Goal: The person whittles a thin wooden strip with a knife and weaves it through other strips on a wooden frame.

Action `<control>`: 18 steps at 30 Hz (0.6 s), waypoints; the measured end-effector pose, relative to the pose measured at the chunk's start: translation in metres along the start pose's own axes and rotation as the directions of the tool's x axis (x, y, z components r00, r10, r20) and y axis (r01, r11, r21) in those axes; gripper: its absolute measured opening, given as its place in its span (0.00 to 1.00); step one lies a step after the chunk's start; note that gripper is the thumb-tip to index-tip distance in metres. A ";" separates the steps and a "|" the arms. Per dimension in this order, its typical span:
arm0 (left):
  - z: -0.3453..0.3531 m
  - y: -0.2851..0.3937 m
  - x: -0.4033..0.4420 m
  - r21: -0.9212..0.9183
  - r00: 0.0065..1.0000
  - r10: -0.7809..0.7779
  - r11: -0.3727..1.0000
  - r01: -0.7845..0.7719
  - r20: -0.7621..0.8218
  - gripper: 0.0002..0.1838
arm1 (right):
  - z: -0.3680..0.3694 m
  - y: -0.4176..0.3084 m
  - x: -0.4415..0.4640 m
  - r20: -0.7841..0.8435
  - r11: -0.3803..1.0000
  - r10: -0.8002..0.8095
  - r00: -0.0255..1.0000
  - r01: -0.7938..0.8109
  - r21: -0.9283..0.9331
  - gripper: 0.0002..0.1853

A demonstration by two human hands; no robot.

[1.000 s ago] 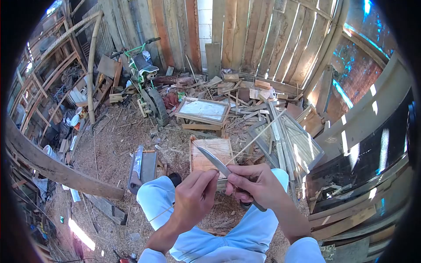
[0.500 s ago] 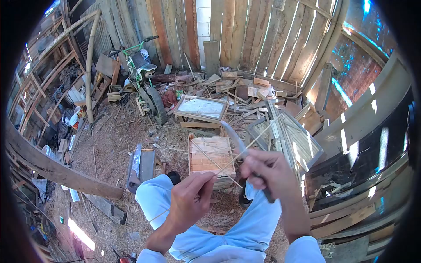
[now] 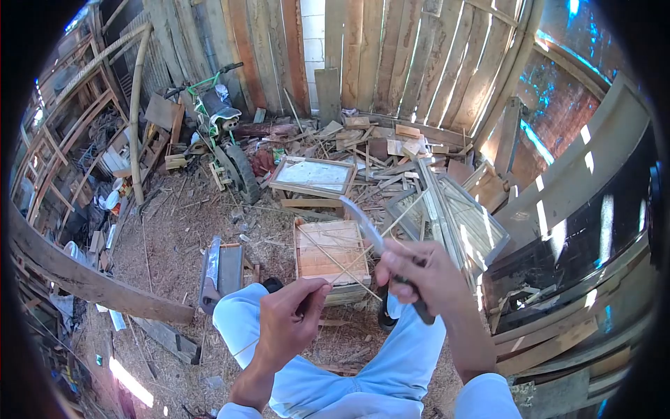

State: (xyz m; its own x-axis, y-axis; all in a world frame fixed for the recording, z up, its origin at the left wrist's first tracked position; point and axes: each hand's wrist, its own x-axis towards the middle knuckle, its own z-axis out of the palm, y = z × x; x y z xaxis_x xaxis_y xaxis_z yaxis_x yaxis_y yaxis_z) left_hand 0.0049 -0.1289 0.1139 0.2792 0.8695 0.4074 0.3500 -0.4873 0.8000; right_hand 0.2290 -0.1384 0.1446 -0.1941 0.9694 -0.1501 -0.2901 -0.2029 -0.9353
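Observation:
My left hand [image 3: 292,315] is closed in a pinch around a thin wooden strip [image 3: 406,214], which runs up and to the right from the fingertips. Its other end shows below the hand, over my thigh. My right hand [image 3: 421,276] grips a knife [image 3: 364,222] by its dark handle, the pale curved blade pointing up and left. The blade is close to the strip; whether they touch, I cannot tell. Beneath both hands stands a wooden box [image 3: 331,250], with another thin stick [image 3: 328,253] lying slantwise across it.
Left of my knee, a handsaw [image 3: 211,271] rests against a dark tray-like piece [image 3: 230,269]. Ahead are a framed panel [image 3: 312,174], a heap of wood scraps [image 3: 380,143] and a small green motorbike [image 3: 222,126]. A thick plank [image 3: 98,276] juts in from the left.
The whole view has shifted slightly, so the surroundings sit a little further left. Both hands keep nearly the same pose, the left a touch further from the right; knife and strip are still held.

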 end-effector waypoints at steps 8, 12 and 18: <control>-0.002 -0.006 -0.002 0.021 1.000 -0.008 1.000 0.009 -0.023 0.04 | 0.000 -0.003 0.005 0.005 0.993 -0.027 1.000 0.027 -0.118 0.13; -0.003 -0.011 -0.002 0.042 0.999 -0.031 0.999 0.033 -0.045 0.03 | -0.021 -0.010 0.018 -0.186 0.993 -0.119 0.975 0.117 -0.021 0.14; -0.006 -0.012 -0.004 0.029 0.998 -0.043 0.999 0.044 -0.053 0.03 | -0.040 -0.018 0.024 -0.196 0.981 -0.176 0.965 0.189 0.048 0.18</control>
State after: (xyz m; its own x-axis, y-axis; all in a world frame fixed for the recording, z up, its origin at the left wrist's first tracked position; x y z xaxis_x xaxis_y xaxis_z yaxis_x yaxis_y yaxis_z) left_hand -0.0058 -0.1258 0.1054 0.2164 0.8925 0.3957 0.3879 -0.4506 0.8040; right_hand 0.2674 -0.1060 0.1451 0.0469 0.9980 -0.0431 -0.3664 -0.0229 -0.9302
